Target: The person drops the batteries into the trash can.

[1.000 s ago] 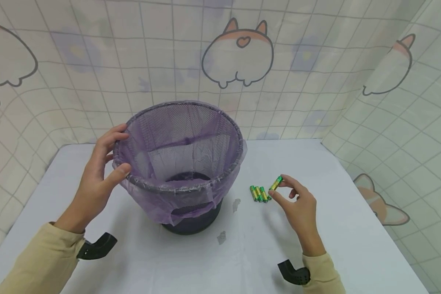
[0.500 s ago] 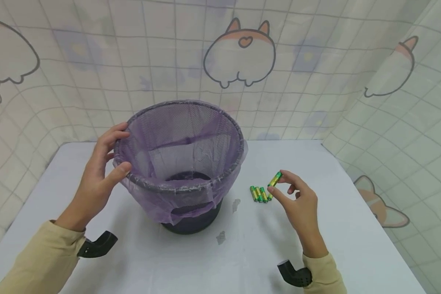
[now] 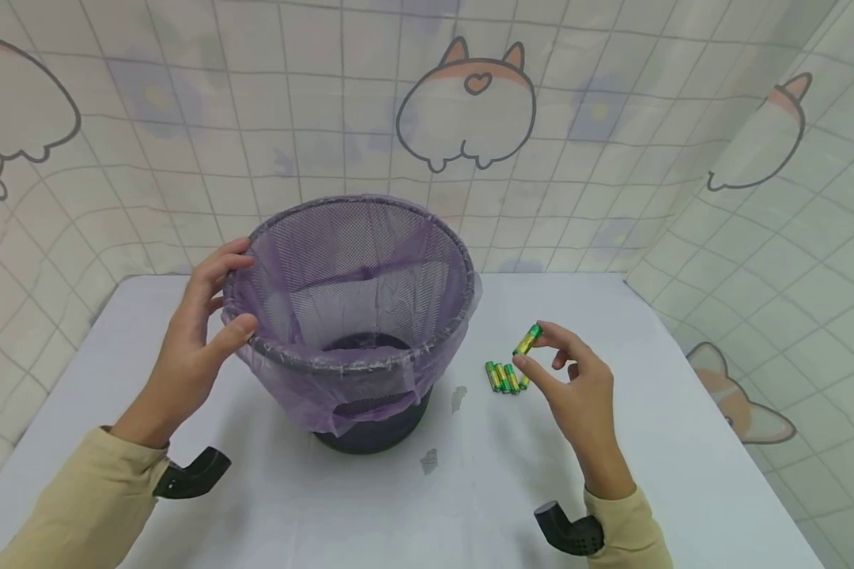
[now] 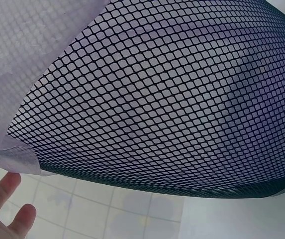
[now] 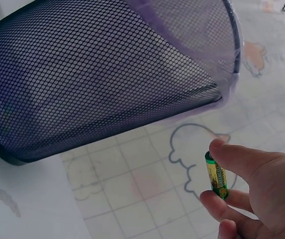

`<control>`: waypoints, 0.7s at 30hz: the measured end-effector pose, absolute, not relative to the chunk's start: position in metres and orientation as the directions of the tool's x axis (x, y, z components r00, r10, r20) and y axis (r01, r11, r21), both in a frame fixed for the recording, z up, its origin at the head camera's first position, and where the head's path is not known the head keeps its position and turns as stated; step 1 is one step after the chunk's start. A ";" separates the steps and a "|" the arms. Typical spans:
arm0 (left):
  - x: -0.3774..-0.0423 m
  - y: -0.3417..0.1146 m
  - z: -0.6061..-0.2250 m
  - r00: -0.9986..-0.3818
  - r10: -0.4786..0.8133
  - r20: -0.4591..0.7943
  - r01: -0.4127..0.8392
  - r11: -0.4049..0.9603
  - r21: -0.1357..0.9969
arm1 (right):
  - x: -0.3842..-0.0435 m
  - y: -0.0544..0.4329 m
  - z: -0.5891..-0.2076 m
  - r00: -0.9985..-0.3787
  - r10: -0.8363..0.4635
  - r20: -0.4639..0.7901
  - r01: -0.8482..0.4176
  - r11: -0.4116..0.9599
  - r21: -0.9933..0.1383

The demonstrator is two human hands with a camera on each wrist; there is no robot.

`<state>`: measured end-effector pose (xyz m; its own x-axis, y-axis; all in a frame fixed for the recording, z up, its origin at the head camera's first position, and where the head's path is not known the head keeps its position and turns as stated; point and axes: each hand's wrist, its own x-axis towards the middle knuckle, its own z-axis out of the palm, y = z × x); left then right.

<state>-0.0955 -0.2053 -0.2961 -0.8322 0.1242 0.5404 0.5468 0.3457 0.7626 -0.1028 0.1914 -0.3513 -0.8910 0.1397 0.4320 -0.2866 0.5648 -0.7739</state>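
A black mesh wastebasket [image 3: 380,435] lined with a purple plastic bag [image 3: 391,304] stands upright left of centre in the head view. My left hand [image 3: 185,348] holds its left rim, thumb at the front and fingers farther back. In the left wrist view, the mesh wall [image 4: 147,99] fills most of the frame. My right hand [image 3: 576,387] pinches a green and yellow battery [image 3: 527,339] between thumb and fingers, above the table to the right of the basket. Several matching batteries [image 3: 501,377] lie beneath it in a short row. The right wrist view shows the pinched battery [image 5: 216,175] close up.
Everything stands on a white table [image 3: 427,521]. Two small grey patches [image 3: 429,461] mark its surface beside the basket. A checked curtain [image 3: 576,182] with cartoon corgis hangs behind and to the right. Each wrist wears a black curved mount [image 3: 568,531].
My right hand has lifted the battery slightly up and to the left, away from the others on the table. My left hand stays on the basket rim.
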 end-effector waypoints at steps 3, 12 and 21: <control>-0.095 -0.205 -0.296 -0.829 0.126 0.545 0.551 0.347 0.759 | -0.103 0.190 -0.348 -0.887 0.141 0.439 -0.294 0.560 -0.775; -0.096 -0.205 -0.297 -0.824 0.125 0.553 0.559 0.346 0.754 | -0.104 0.184 -0.340 -0.890 0.151 0.429 -0.279 0.564 -0.777; -0.095 -0.206 -0.297 -0.824 0.126 0.552 0.557 0.351 0.752 | -0.103 0.180 -0.330 -0.880 0.107 0.463 -0.335 0.552 -0.764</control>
